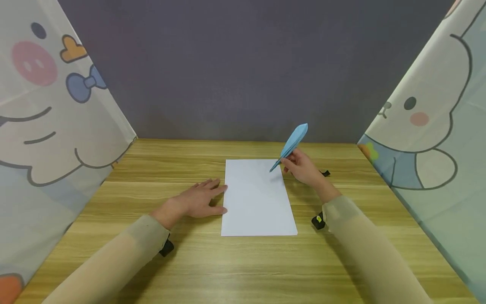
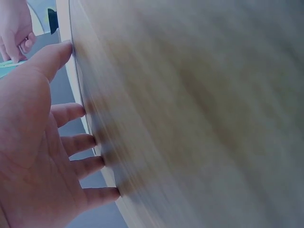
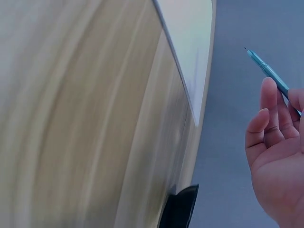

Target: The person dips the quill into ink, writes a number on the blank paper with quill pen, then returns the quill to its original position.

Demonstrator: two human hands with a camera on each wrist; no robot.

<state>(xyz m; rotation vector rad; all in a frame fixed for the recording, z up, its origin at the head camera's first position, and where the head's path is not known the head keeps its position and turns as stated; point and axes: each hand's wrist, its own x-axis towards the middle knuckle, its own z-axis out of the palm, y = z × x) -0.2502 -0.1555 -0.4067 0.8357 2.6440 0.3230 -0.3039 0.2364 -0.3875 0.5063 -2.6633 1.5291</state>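
Observation:
A white sheet of paper point(image 1: 258, 198) lies upright on the wooden table in front of me. Fingers spread, my left hand point(image 1: 201, 198) rests on the table with its thumb and index fingertip at the sheet's left edge. From the left wrist view, all the fingertips of this hand point(image 2: 42, 137) touch down on the tabletop. Over the sheet's upper right corner, my right hand point(image 1: 301, 168) pinches a blue feather pen point(image 1: 294, 139). Its tip points down and left, above the paper. In the right wrist view the pen point(image 3: 266, 69) sticks out past the fingertips of the right hand point(image 3: 280, 156).
The wood-grain table point(image 1: 212, 270) runs back to a dark grey panel point(image 1: 247, 71). Cartoon-printed cloths hang at the left point(image 1: 57, 109) and right point(image 1: 429, 105). A small black object point(image 1: 325, 173) shows beside my right wrist, and a black device point(image 1: 319, 220) sits at the right sleeve.

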